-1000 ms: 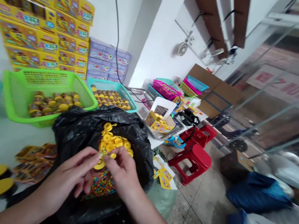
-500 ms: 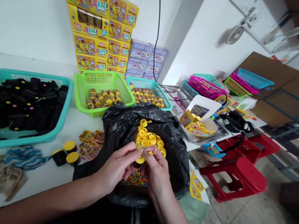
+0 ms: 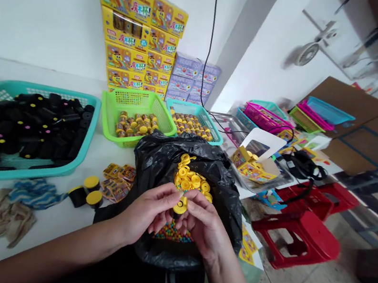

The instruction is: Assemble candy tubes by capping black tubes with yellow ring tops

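Note:
Over the black plastic bag (image 3: 155,155), a small black cup with a yellow cap (image 3: 180,207) is held between both hands. My left hand (image 3: 149,207) pinches it from the left with thumb and fingers. On the other side, my right hand (image 3: 208,219) has its fingers closed around it. Loose yellow caps (image 3: 191,180) lie inside the bag, and below the hands are small multicoloured balls (image 3: 173,233). Left of the bag stand three black cups with yellow caps (image 3: 91,182), close to a pile of yellow printed packets (image 3: 117,180).
A teal basket (image 3: 89,132) of black cups is at the left, beside a green basket (image 3: 106,118) and a blue basket (image 3: 217,134) of small filled jars. Rags (image 3: 35,194) lie front left. Stacked yellow boxes (image 3: 126,61) line the wall; a red stool (image 3: 311,234) stands right.
The view has shifted slightly left, so the scene sits further right. Both hands keep hold of the capped cup, and more of its side shows below the cap.

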Motion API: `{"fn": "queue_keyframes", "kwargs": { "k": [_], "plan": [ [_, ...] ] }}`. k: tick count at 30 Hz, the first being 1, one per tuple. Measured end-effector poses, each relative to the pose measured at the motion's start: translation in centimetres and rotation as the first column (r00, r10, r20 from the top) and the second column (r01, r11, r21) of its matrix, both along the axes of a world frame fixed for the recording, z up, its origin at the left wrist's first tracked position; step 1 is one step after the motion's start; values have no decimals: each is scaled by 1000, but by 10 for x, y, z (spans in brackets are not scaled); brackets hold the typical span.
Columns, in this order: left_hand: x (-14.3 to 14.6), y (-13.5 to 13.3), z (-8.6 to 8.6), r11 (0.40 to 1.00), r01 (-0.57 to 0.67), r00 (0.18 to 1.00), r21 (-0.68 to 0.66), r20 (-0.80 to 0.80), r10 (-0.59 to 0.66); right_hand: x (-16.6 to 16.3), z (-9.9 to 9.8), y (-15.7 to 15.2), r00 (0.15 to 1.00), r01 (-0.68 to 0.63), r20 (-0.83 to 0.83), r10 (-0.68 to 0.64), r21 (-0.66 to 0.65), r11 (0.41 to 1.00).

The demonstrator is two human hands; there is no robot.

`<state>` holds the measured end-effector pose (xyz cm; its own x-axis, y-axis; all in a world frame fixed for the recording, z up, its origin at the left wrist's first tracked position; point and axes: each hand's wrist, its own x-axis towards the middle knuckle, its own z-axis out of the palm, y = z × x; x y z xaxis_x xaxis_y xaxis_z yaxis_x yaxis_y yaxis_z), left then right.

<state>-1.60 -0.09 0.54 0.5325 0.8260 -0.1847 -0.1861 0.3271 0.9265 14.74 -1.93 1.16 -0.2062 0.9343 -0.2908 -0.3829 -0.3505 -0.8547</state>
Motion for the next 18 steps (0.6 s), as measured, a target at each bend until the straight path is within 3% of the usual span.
{"fn": "queue_keyframes", "kwargs": {
  "k": [5,10,12,15,18],
  "plan": [
    [-2,-1,5,992,-7,996,126,-85,18,-9,2,3,996,53,78,-50,-33,998],
    [-11,3,5,940,43,987,338,-160,12,-10,-7,2,974,154,154,-166,84,984],
    [-17,5,7,853,45,962,520,-254,104,-11,-10,3,964,167,187,-188,120,979],
    [-25,7,13,625,88,873,775,-363,326,-15,-13,6,959,137,229,-166,136,981],
    [-33,15,22,482,182,835,857,-394,384,-19,-14,8,966,73,235,-106,145,987]
  ]
}}
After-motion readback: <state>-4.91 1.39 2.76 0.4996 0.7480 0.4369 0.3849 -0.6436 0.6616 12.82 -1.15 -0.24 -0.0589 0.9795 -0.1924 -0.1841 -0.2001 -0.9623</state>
